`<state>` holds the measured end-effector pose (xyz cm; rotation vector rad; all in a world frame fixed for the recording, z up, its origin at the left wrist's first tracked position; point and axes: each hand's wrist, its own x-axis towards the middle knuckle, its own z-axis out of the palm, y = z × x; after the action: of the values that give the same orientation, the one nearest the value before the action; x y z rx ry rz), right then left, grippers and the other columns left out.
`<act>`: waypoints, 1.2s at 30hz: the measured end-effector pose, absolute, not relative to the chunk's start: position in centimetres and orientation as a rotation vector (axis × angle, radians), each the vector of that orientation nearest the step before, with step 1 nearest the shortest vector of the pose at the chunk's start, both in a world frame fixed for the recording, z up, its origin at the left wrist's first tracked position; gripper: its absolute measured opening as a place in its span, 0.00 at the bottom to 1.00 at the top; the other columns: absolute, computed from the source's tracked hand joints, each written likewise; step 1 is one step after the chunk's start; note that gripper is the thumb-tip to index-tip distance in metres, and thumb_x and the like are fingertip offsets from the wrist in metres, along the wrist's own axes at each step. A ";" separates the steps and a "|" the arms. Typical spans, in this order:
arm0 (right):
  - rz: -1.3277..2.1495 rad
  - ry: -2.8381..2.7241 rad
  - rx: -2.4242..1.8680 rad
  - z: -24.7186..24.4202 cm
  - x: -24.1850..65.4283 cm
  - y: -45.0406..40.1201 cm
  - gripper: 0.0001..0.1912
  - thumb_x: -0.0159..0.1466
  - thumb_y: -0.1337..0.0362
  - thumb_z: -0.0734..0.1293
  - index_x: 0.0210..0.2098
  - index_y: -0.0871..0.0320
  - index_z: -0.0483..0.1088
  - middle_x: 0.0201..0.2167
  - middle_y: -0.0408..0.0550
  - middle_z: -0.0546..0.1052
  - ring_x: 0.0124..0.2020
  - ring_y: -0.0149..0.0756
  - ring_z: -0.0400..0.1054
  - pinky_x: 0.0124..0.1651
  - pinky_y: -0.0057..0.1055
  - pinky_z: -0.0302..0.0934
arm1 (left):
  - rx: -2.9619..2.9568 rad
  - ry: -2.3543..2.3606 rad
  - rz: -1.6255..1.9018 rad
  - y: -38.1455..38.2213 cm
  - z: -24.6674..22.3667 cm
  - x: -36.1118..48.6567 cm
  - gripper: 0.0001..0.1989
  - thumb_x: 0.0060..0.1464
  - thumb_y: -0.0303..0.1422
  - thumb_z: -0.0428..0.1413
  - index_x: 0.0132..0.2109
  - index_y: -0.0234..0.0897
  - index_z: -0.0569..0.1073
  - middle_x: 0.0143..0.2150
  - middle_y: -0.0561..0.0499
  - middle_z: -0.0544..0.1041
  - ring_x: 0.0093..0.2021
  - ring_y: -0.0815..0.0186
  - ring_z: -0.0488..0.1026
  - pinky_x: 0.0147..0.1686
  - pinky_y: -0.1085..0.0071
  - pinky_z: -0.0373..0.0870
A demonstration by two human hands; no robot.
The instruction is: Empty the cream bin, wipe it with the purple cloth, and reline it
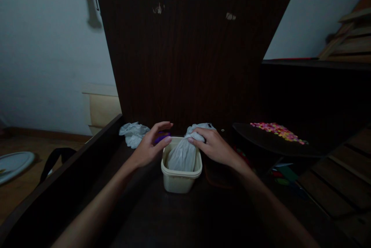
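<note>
White bag (182, 158): It sat down in the cream tub (178, 183), near the back edge of the counter (145, 209), with its top bunched up above the rim.
Right hand (213, 144): Its grip pinched the bunched top of the bag between thumb and fingers.
Left hand (150, 144): Its grip was spread, thumb and fingers apart, by the tub's left side. A purple thing (162, 136) showed just past it; I could not tell if they touched.
How the bag felt: It looked thin, soft and a bit slippery, and it could likely tear. I could not tell how heavy it was.
Best place to hold: The bunched top seemed good, because the thin sides might slip or rip.
Tub: It looked stiff, so its rim seemed easy to hold.
Crumpled bag (132, 134): It lay near the counter's back left corner.
</note>
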<state>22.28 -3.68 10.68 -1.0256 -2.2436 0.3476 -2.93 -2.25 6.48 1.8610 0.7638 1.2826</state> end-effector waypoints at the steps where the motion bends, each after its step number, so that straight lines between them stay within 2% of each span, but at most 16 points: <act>1: 0.351 -2.244 -1.024 10.7 22.2 -3.6 0.11 0.72 0.59 0.64 0.33 0.55 0.68 0.31 0.45 0.75 0.34 0.38 0.68 0.39 0.34 0.57 | 1.811 0.717 1.277 -2.2 5.7 -3.4 0.31 0.63 0.51 0.59 0.65 0.38 0.66 0.70 0.35 0.67 0.69 0.48 0.66 0.69 0.47 0.63; 6: 0.396 -2.230 -1.018 10.5 21.8 -3.4 0.11 0.71 0.59 0.63 0.32 0.55 0.66 0.29 0.43 0.72 0.32 0.38 0.66 0.39 0.34 0.57 | 1.655 0.549 1.189 -2.3 0.9 -4.6 0.48 0.52 0.58 0.64 0.71 0.42 0.59 0.77 0.36 0.54 0.77 0.44 0.50 0.75 0.46 0.48; 9: 0.417 -2.207 -1.026 10.4 21.6 -3.3 0.11 0.71 0.59 0.63 0.32 0.54 0.66 0.29 0.43 0.72 0.32 0.38 0.67 0.38 0.34 0.56 | 1.603 0.504 1.105 -2.8 -1.3 -4.2 0.57 0.45 0.58 0.69 0.73 0.41 0.54 0.77 0.34 0.51 0.77 0.42 0.48 0.75 0.45 0.45; 16: 0.444 -2.175 -1.032 9.7 21.6 -2.8 0.13 0.70 0.58 0.64 0.30 0.55 0.65 0.25 0.40 0.69 0.29 0.34 0.63 0.34 0.30 0.53 | 1.610 0.467 1.006 -4.0 -3.2 -2.4 0.71 0.36 0.57 0.73 0.77 0.39 0.44 0.76 0.34 0.53 0.76 0.38 0.48 0.75 0.45 0.44; 21: 0.497 -2.135 -1.034 9.2 21.5 -2.7 0.13 0.69 0.56 0.64 0.31 0.55 0.67 0.26 0.40 0.68 0.30 0.34 0.64 0.35 0.30 0.54 | 1.711 0.583 0.974 -3.9 -4.3 -2.0 0.71 0.38 0.48 0.76 0.77 0.39 0.41 0.76 0.33 0.55 0.74 0.41 0.55 0.74 0.44 0.48; 27: 0.557 -2.089 -1.049 9.0 21.4 -2.4 0.15 0.68 0.54 0.63 0.29 0.55 0.66 0.26 0.40 0.69 0.30 0.34 0.64 0.34 0.30 0.55 | 1.766 0.652 0.996 -3.9 -4.6 -2.0 0.69 0.38 0.48 0.75 0.77 0.38 0.44 0.75 0.33 0.56 0.74 0.41 0.56 0.73 0.43 0.50; 32: 0.810 -1.969 -1.049 8.9 21.3 -2.3 0.18 0.68 0.49 0.63 0.28 0.53 0.62 0.18 0.36 0.65 0.21 0.31 0.60 0.26 0.29 0.54 | 1.777 0.687 1.004 -4.0 -4.8 -2.0 0.69 0.37 0.50 0.75 0.76 0.38 0.45 0.75 0.33 0.57 0.72 0.39 0.59 0.72 0.43 0.53; 36: 1.046 -1.810 -0.993 9.3 21.2 -2.1 0.19 0.66 0.45 0.66 0.31 0.53 0.63 0.15 0.35 0.66 0.16 0.30 0.60 0.20 0.26 0.53 | 1.767 0.665 1.010 -4.0 -5.1 -1.9 0.68 0.38 0.50 0.75 0.76 0.38 0.45 0.75 0.33 0.57 0.72 0.41 0.60 0.73 0.44 0.53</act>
<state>21.23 -2.07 9.35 -0.9926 -1.8098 1.0459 -1.90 -3.97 -5.08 1.7667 0.6649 1.0102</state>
